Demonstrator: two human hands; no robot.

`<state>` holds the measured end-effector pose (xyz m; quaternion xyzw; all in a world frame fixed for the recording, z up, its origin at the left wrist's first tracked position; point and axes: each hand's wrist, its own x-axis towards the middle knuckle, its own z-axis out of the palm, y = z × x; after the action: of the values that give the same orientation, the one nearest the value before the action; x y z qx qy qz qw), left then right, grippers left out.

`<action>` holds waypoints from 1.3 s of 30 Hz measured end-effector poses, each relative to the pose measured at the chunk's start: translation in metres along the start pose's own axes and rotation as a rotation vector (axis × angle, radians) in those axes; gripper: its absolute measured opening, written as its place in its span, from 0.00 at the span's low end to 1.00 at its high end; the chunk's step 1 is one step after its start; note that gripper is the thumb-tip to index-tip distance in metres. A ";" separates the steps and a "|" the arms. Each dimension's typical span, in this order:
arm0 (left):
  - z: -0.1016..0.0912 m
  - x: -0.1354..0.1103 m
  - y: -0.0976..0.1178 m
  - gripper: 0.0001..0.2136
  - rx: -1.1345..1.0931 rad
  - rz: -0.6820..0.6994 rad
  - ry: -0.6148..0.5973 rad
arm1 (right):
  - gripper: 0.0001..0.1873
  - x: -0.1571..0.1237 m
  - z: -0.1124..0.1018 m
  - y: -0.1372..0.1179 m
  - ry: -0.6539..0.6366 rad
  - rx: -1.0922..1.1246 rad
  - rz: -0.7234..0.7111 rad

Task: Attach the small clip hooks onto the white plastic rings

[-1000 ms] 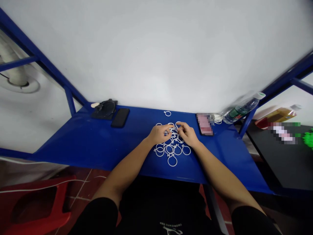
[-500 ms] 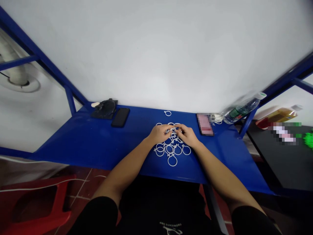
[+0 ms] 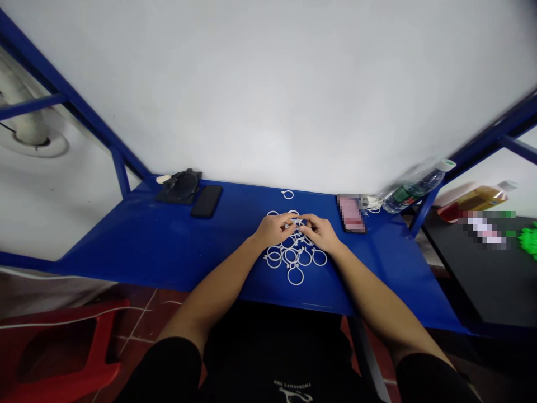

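Observation:
Several white plastic rings (image 3: 295,256) lie in a loose pile on the blue table (image 3: 168,240). My left hand (image 3: 274,228) and my right hand (image 3: 322,232) meet over the far side of the pile, fingertips pinched together on a small white ring between them. One single ring (image 3: 287,194) lies apart near the wall. Another larger ring (image 3: 295,275) sits at the near edge of the pile.
A black phone (image 3: 207,201) and a dark pouch (image 3: 179,187) lie at the table's back left. A second phone (image 3: 351,213) and a lying water bottle (image 3: 413,187) are at the back right. A red stool (image 3: 59,352) stands lower left; a black table (image 3: 482,268) is right.
My right hand has moved slightly left and its fingertips now meet those of my left hand over the pile. The rings on the table have not shifted.

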<state>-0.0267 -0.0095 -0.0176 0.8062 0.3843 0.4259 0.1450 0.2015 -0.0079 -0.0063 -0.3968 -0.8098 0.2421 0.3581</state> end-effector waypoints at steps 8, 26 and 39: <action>0.000 0.002 -0.002 0.12 0.030 0.016 0.051 | 0.18 0.001 0.003 0.002 0.016 -0.007 0.027; 0.008 0.080 -0.084 0.17 0.388 -0.394 -0.189 | 0.10 0.003 0.000 0.001 0.063 -0.077 -0.140; -0.018 0.063 -0.062 0.13 0.005 -0.519 0.064 | 0.11 0.003 0.004 0.002 0.045 -0.058 -0.093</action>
<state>-0.0501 0.0767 -0.0051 0.6672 0.5834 0.3988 0.2353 0.1976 -0.0050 -0.0090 -0.3742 -0.8257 0.1924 0.3756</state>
